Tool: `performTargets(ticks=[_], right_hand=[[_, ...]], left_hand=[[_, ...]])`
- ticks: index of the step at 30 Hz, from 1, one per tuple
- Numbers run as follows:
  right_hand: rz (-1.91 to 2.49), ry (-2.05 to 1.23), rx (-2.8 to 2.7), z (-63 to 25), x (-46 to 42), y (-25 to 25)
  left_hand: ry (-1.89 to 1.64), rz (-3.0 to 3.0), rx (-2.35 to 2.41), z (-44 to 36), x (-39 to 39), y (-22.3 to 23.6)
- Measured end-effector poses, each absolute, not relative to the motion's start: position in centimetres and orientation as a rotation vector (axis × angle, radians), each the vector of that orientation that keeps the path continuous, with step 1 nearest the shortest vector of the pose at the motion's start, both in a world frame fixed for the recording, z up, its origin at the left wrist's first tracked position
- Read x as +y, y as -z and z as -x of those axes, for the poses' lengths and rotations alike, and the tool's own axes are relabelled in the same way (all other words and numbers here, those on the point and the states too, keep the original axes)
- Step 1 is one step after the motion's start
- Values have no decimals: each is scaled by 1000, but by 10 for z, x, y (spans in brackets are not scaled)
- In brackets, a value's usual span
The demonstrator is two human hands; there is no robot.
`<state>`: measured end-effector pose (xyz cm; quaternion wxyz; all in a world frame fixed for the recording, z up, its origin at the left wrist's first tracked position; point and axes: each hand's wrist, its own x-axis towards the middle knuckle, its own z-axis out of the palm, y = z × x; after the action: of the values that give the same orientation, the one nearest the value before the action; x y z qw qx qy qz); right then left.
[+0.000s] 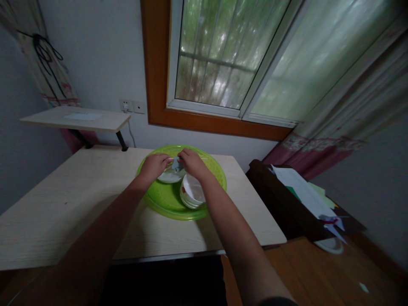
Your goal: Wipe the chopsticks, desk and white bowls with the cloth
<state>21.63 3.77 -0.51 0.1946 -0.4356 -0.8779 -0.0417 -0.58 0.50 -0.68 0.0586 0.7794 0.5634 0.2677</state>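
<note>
My left hand and my right hand are close together over a round green plastic tray. Between them is a small crumpled grey cloth, pinched in the fingers of my right hand. My left fingers are closed at the cloth's left side; what they hold is too small to make out. A thin pale stick shows just past my right hand. Below the hands a white dish lies in the tray, partly hidden. Stacked white bowls with a red mark stand beside it, partly covered by my right forearm.
The tray rests on a light wooden table by a wall and window. At the back left a raised shelf stands on black legs. Right of the table, papers lie on a dark piece of furniture.
</note>
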Motion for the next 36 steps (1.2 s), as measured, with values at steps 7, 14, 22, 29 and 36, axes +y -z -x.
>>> performTargets(ticks=[7, 14, 22, 29, 36], right_hand=[[1284, 141, -2479, -210, 36, 1], [1709, 189, -2272, -241, 42, -2], [1603, 83, -2300, -241, 46, 3], [1266, -36, -2378, -220, 47, 13], [1149, -105, -2386, -207, 42, 13]], left_hand=[[-1016, -2304, 1671, 5, 10, 11], [-1364, -1913, 1747, 11, 16, 17], [-1426, -1902, 1705, 17, 20, 20], [-1191, -2158, 1553, 8, 18, 18], [-1141, -2234, 1568, 6, 16, 19]])
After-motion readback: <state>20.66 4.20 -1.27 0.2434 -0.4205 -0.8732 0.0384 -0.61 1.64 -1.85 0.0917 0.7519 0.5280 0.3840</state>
